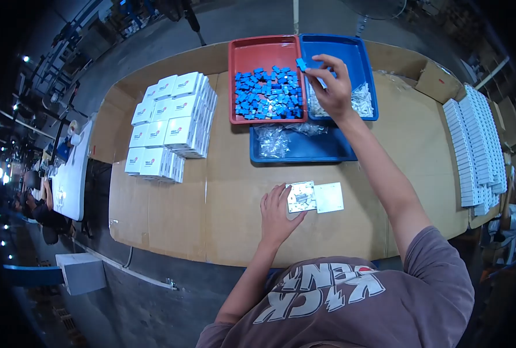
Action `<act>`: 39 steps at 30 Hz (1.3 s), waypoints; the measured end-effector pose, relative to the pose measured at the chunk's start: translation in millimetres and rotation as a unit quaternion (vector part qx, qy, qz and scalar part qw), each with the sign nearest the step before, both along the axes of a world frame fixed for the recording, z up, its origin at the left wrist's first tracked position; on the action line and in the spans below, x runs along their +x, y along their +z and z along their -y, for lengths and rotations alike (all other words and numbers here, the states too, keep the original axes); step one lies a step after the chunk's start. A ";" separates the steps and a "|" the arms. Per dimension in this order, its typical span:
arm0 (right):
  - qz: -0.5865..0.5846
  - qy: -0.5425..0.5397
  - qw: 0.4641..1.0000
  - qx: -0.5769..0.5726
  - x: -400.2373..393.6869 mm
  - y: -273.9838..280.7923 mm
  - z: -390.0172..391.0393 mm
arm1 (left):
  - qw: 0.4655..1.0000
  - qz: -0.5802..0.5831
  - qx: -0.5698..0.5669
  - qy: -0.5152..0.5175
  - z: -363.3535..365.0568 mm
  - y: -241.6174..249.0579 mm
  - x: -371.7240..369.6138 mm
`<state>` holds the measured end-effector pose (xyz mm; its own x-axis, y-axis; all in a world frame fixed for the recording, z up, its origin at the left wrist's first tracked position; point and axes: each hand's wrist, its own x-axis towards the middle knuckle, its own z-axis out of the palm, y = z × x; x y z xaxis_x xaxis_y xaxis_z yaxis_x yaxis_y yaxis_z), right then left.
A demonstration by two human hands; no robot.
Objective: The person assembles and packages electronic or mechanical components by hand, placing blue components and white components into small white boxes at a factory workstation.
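My right hand (pixel 330 84) is raised over the blue tray (pixel 342 47) and pinches a small blue piece (pixel 301 64) between thumb and finger, near the rim shared with the red tray (pixel 263 45). Many blue pieces (pixel 267 95) lie in the red tray. White parts (pixel 362 100) fill the front of the blue tray, partly hidden by my hand. Lower down, my left hand (pixel 278 213) holds the left side of an opened white box (pixel 301 197), its fingers bent around the edge. Small contents show inside the box, too small to make out. Its lid (pixel 329 198) lies open to the right.
Stacked white boxes (pixel 168 119) stand at the left of the cardboard surface (pixel 229 232). Further white stacks (pixel 475 148) line the right edge. A lower blue tray (pixel 327 152) holds clear plastic bags (pixel 274 141). People sit by a white table (pixel 75 174) far left.
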<state>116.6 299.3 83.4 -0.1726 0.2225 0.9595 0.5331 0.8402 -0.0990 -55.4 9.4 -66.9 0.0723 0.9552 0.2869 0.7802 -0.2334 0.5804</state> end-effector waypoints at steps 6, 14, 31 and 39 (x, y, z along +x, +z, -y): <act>-0.015 0.008 1.000 0.013 22.5 19.2 49.8 | 1.000 -0.006 0.009 -0.001 -0.4 -0.4 2.7; -0.344 0.226 0.701 -0.583 29.2 -52.1 108.5 | 1.000 -0.003 0.011 -0.001 3.1 -7.4 1.2; -0.388 0.324 0.510 -0.695 49.6 -121.6 193.8 | 1.000 0.014 -0.004 0.002 -2.6 -11.2 0.8; -0.138 0.214 0.680 -0.687 23.8 -124.4 192.4 | 1.000 0.016 -0.018 0.010 -1.3 -15.5 -1.9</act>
<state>140.5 106.9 -41.0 -0.3598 0.9282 -0.0951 0.0701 -0.0748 -0.9947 -57.3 10.7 -82.4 0.0446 0.9661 0.2544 0.7653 -0.1967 0.6129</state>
